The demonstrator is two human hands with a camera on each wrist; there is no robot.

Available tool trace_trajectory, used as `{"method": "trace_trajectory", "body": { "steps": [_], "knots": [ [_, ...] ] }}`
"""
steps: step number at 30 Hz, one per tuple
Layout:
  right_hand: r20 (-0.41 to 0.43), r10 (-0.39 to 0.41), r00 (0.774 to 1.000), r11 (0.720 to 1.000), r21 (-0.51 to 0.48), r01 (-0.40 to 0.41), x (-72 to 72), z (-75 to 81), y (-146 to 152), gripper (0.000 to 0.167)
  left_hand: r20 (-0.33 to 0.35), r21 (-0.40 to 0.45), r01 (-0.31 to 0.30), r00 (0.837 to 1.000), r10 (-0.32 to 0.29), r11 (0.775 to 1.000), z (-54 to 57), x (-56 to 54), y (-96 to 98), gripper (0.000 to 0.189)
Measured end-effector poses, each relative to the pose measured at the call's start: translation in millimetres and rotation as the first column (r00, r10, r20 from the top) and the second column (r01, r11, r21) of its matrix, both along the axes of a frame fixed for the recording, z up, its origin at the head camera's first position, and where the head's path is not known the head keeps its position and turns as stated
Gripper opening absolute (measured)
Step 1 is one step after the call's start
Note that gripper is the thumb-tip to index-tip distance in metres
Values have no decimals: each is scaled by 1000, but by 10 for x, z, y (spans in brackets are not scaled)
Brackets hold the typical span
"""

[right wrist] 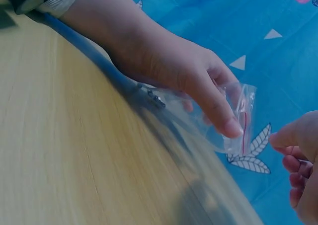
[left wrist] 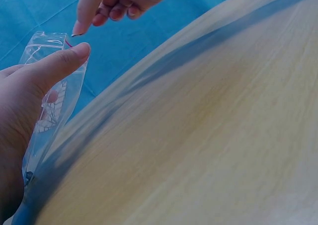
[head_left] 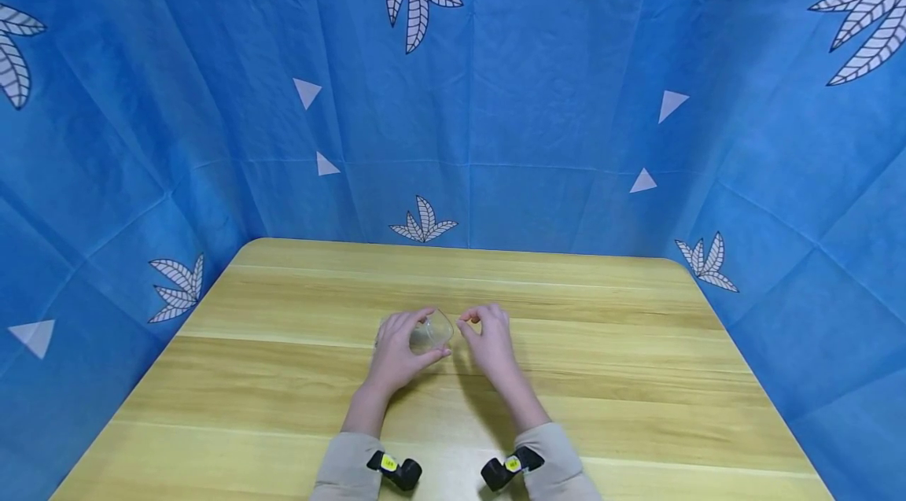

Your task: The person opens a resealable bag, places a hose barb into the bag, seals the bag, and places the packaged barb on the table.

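Observation:
My left hand (head_left: 399, 351) grips a clear zip-lock bag (head_left: 435, 333) over the table, thumb on one side near its mouth and fingers on the other. A red line runs along the bag's seal in the right wrist view. Several small, dark, shiny metal pieces (right wrist: 155, 100) lie at the bag's lower end. Just right of the bag's mouth is my right hand (head_left: 490, 342), thumb and forefinger together. A tiny dark sliver (left wrist: 78, 35) shows at those fingertips in the left wrist view; its kind is too small to tell.
The wooden table (head_left: 602, 375) spreads out around both hands. A blue cloth (head_left: 538, 92) with white leaves and triangles hangs behind it and along both sides. Small black cameras (head_left: 406, 474) are strapped to both grey sleeves.

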State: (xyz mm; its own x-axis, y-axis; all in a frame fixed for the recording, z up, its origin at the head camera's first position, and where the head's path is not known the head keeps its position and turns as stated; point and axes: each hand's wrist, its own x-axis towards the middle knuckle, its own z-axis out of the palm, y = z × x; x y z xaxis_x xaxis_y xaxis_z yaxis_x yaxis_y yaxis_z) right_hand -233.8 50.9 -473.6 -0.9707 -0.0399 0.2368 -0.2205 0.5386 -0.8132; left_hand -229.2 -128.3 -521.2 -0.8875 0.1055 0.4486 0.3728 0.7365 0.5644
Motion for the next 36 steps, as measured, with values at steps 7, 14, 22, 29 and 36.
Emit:
{"method": "trace_trajectory", "body": {
  "steps": [7,14,22,29,36],
  "knots": [
    [0,41,999,999,-7,-41,12,-7,-75,8,-8,4,6,1000,-6,1000,0,1,3,74],
    [22,55,998,998,3,-55,16,-35,-112,6,-3,10,9,1000,-9,1000,1,1,5,74],
    [55,57,997,998,30,-59,8,-86,-110,6,10,13,10,1000,-10,1000,10,7,6,74],
    [43,60,997,997,43,-62,9,-107,-115,7,14,20,15,1000,-15,1000,27,16,4,74],
    [17,47,999,998,31,-48,-3,-110,-91,8,-3,15,14,1000,-14,1000,10,4,-2,73]
  ]
}}
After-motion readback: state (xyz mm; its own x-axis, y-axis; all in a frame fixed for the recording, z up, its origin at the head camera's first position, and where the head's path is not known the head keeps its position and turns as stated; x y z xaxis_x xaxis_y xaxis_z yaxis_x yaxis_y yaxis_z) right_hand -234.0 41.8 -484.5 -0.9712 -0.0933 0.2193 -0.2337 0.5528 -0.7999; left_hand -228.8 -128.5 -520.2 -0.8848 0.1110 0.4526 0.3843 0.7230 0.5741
